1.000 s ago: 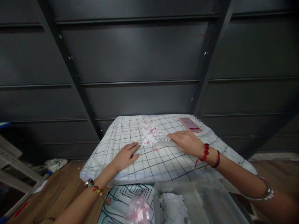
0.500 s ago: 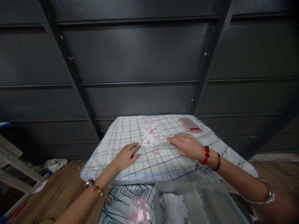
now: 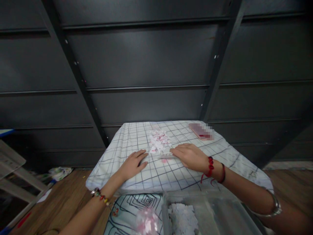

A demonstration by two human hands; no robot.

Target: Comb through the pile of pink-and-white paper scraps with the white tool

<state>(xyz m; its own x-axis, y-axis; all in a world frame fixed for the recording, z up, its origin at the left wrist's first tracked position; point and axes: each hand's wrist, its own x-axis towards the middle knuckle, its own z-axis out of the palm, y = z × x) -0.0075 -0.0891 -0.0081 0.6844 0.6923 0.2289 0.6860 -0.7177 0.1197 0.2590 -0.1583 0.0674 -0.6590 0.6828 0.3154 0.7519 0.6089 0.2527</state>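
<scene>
On the checked cloth (image 3: 137,137) my left hand (image 3: 132,165) lies flat, palm down, its fingers stretched out beside a pile of small white and pink pieces (image 3: 160,140). They look like paper scraps. My right hand (image 3: 192,157) is closed on the right end of a thin, pale, flat strip (image 3: 164,156). The strip is held low over the cloth, at the near edge of the pile; its exact kind cannot be made out. A pink smudge or scrap (image 3: 164,161) shows just in front of it.
A phone (image 3: 201,131) lies at the back right. Nearest me are a clear plastic bin (image 3: 210,195) with pale scraps (image 3: 183,218) inside and a pink plastic bag (image 3: 147,222) on a patterned surface. Dark panels (image 3: 146,58) rise behind; a white frame (image 3: 22,189) stands left.
My right hand has slid a little to the left with the pale strip, which now sits lower and closer to my left hand. My left hand has stayed nearly still.
</scene>
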